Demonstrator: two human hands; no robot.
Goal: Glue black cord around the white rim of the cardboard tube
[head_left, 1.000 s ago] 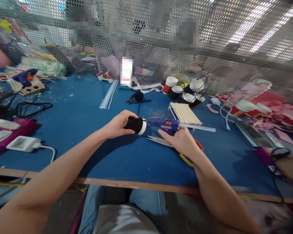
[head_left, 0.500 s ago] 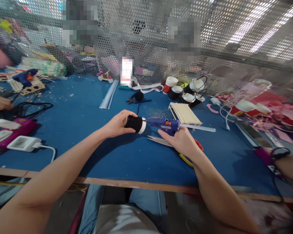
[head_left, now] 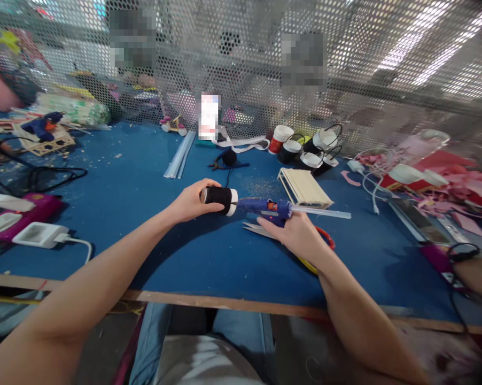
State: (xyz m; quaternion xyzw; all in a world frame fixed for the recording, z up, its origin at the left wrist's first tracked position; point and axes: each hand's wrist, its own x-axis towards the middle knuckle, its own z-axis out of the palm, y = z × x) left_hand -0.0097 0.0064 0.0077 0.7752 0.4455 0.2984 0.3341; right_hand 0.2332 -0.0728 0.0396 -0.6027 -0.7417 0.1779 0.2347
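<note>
We hold the black cup [head_left: 219,197] on its side just above the blue surface [head_left: 145,214], our left hand [head_left: 193,200] wrapped tight around it so its white rim faces the glue gun [head_left: 267,209]. Our right hand [head_left: 301,235] grips the gun shut, its tip touching the rim. The scissors [head_left: 265,231] lie just under it, close by.

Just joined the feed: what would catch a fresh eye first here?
At centre, the left hand grips a black cup on its side, while the right hand aims a blue glue gun at its white rim. Scissors lie beneath on the blue table; more black cups stand behind.
</note>
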